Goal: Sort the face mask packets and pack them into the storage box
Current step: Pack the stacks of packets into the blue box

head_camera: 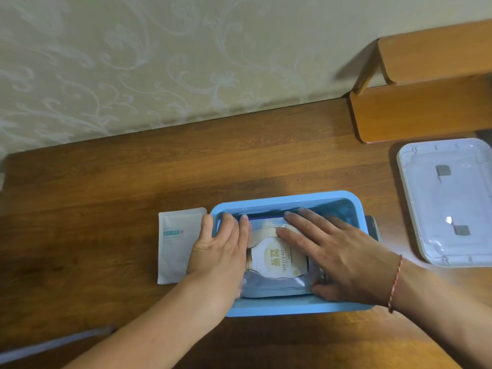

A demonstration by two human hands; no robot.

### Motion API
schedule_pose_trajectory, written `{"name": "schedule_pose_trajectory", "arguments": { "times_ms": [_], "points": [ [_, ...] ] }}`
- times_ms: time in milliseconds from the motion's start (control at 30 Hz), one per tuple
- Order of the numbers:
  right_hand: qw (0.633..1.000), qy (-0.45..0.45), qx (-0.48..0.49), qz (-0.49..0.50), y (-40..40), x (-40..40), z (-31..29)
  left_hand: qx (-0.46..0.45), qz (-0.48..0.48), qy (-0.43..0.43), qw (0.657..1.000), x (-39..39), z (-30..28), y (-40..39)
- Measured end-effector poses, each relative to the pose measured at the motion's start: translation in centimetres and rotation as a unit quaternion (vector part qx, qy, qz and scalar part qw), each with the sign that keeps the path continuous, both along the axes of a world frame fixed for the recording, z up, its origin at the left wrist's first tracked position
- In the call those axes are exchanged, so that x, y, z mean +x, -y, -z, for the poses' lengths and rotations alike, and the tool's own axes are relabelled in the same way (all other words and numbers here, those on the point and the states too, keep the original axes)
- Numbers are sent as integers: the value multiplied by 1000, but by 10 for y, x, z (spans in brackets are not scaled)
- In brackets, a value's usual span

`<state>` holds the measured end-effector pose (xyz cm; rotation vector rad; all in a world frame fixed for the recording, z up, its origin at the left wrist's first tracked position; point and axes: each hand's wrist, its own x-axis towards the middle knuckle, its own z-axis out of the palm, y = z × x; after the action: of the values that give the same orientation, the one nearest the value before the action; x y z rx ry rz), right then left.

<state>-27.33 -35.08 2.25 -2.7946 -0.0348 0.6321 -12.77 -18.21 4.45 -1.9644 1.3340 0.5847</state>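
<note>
A blue storage box (287, 199) stands on the wooden table in front of me. Inside it lies a silver face mask packet (277, 258) with a white and gold "Bird's Nest" label, on top of other packets. My left hand (221, 251) lies flat over the box's left wall, fingers straight on the packet's left edge. My right hand (335, 251) presses flat on the packet's right side, fingers spread. A stack of white face mask packets (175, 243) with a small teal label lies on the table just left of the box, partly under my left hand.
The box's pale lid (450, 201) lies upside down at the right. A small wooden shelf (426, 81) stands at the back right against the patterned wall. A dark object (372, 227) peeks out behind the box's right wall. A pale strip (53, 342) crosses the near left corner.
</note>
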Motion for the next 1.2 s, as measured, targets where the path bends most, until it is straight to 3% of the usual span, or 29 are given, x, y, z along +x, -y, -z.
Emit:
{"name": "schedule_pose_trajectory", "arguments": {
  "times_ms": [167,367,700,800,867,933,1033,1200],
  "points": [
    [999,-17,49,-8,2,2,-3,-32,-9,-21,999,5,-10,-10],
    [996,-77,30,-17,0,8,0,-42,-25,-8,999,-1,-5,-16],
    [999,-46,0,-25,-1,0,-11,-57,-57,-51,995,-1,-12,-16],
    [998,-38,55,21,1,-8,-20,-47,-69,-82,993,2,-19,-17],
    [989,28,109,91,-4,-17,-20,-47,-88,-108,989,4,-28,-14],
    [950,109,183,230,-15,-28,-16,-52,-99,-118,987,5,-37,-12],
    [854,100,271,432,-32,-30,-19,-97,-116,-104,983,-2,-43,-10],
    [735,48,379,559,-42,-11,-9,-254,-75,-125,956,-28,-22,-2]
  ]
}}
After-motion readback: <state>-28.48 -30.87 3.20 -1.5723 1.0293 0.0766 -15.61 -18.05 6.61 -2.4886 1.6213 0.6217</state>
